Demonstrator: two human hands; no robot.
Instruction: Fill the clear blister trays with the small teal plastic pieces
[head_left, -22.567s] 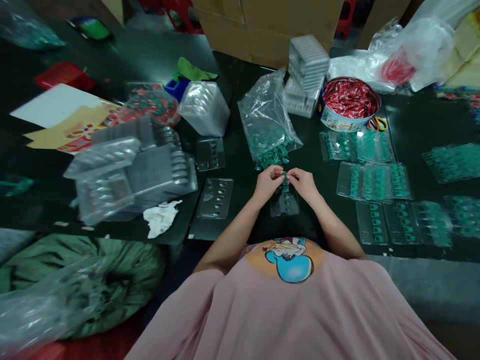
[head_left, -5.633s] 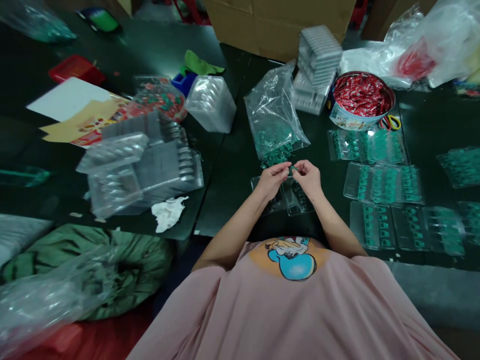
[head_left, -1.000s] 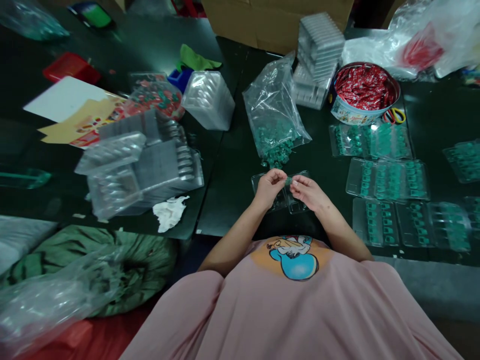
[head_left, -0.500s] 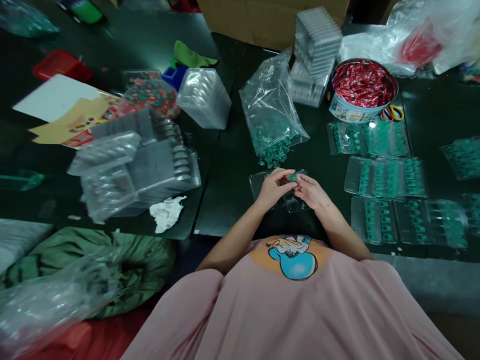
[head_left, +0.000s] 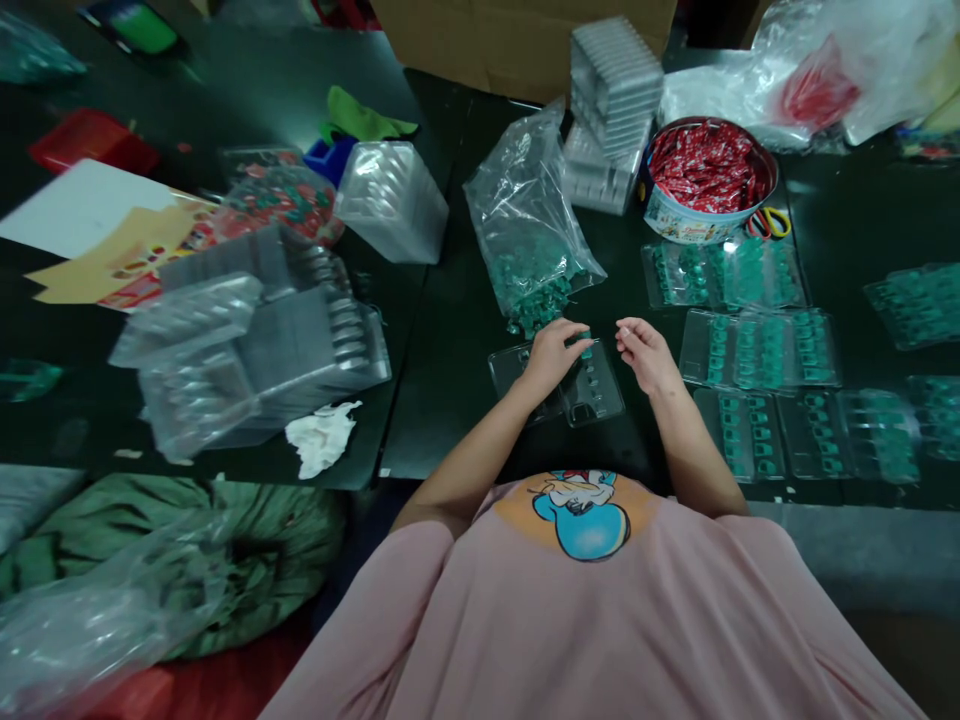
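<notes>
My left hand (head_left: 553,358) is over a clear blister tray (head_left: 600,395), thumb and forefinger closed around a small green plastic piece (head_left: 586,347) at the tray's top row. Off the tray's right side is my right hand (head_left: 646,358), raised, with its fingers curled and fingertips pinched; whatever they may hold is too small to tell. A second clear tray (head_left: 504,368) lies partly under my left wrist. Just beyond, a clear bag (head_left: 529,210) has loose green pieces (head_left: 536,305) at its mouth.
Filled green trays (head_left: 757,350) lie in rows at right. Behind them stand a round tin (head_left: 694,228) of red packets and scissors (head_left: 776,222). Clear tray stacks (head_left: 292,325) occupy the left, near a crumpled white tissue (head_left: 322,440). A cardboard box (head_left: 517,45) stands at the back.
My hands were together around a green piece; now they are apart. My right hand has moved right, while my left stays by the tray with the piece. The view has shifted slightly.
</notes>
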